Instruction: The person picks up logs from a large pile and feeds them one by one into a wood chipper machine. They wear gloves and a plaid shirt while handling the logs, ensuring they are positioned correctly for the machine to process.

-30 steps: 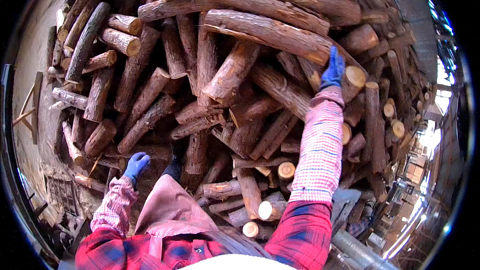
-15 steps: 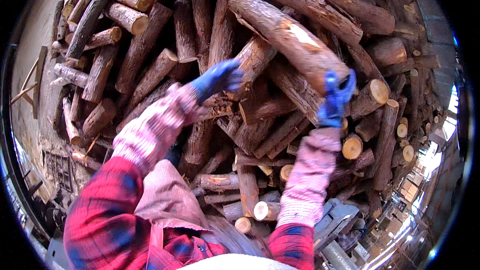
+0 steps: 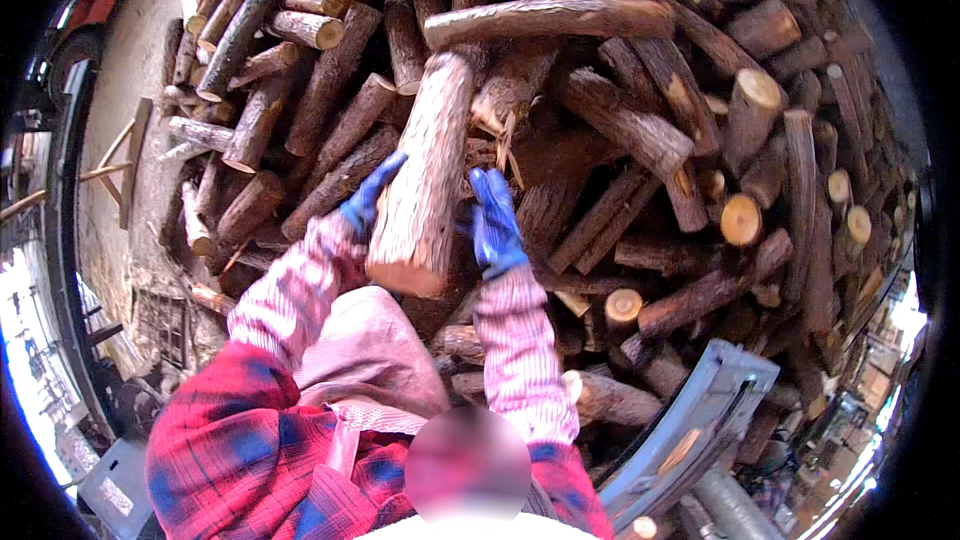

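Observation:
A thick, rough-barked log (image 3: 428,175) slants toward me between my hands, its sawn near end tilted down above my lap. Its far end meets the pile below a crosswise log (image 3: 550,20). My left hand (image 3: 372,198), in a blue glove, grips the log's left side, with some fingers hidden behind it. Beside the log's right side is my right hand (image 3: 496,222), also blue-gloved, fingers stretched forward and apart from the bark as far as I can see. Pink striped sleeve covers (image 3: 515,340) reach over both forearms.
Loose logs are heaped at many angles ahead and to the right, including a pale-ended log (image 3: 741,220). A blue-grey metal machine part (image 3: 690,430) stands at lower right. Wooden slats (image 3: 128,160) lean at far left by a concrete floor (image 3: 110,285).
My right hand has come left from the end of a large log. A thick log, seemingly that one, has swung left between my hands. My left hand now grips it. The view has shifted.

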Available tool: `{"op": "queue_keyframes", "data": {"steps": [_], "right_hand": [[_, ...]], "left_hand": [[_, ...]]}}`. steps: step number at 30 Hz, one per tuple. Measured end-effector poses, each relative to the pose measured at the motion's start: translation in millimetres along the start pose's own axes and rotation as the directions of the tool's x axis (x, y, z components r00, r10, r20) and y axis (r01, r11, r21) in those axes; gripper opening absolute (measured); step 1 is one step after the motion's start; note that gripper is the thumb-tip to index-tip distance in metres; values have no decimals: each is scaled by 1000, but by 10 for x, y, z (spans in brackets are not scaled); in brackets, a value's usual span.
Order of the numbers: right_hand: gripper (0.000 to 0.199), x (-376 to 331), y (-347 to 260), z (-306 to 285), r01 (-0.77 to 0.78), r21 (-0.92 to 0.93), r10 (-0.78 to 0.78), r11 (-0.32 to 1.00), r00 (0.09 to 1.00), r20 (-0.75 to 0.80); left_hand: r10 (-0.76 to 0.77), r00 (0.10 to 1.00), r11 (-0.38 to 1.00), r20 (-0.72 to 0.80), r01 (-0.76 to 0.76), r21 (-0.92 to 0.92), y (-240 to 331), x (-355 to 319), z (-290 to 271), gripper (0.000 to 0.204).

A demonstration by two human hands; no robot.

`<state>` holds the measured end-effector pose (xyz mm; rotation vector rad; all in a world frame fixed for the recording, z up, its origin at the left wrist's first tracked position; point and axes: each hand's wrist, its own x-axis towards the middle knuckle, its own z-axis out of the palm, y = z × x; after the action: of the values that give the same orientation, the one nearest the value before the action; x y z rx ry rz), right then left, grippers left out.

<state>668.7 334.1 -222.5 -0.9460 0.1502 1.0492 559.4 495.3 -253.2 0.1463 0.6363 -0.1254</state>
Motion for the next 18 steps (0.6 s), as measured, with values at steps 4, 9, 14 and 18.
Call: {"op": "queue_keyframes", "data": {"steps": [4, 9, 14, 18], "right_hand": [[50, -520, 885, -257, -347, 141, 297, 927, 911, 285], [57, -2082, 1458, -689, 25, 235, -8, 972, 998, -70], [48, -3856, 413, -819, -64, 353, 18, 933, 991, 133], [63, -4543, -437, -1262, 603, -484, -553, 634, 791, 261]], "left_hand": [[56, 984, 998, -170, -56, 4, -1147, -1028, -246, 60], [-91, 979, 995, -181, 96, 18, -2395, -1819, -433, 60], [-38, 995, 924, 90, 1, 382, -3442, -2159, 584, 64], [139, 901, 701, 411, -383, 602, -4095, -2355, 1414, 62]]}}
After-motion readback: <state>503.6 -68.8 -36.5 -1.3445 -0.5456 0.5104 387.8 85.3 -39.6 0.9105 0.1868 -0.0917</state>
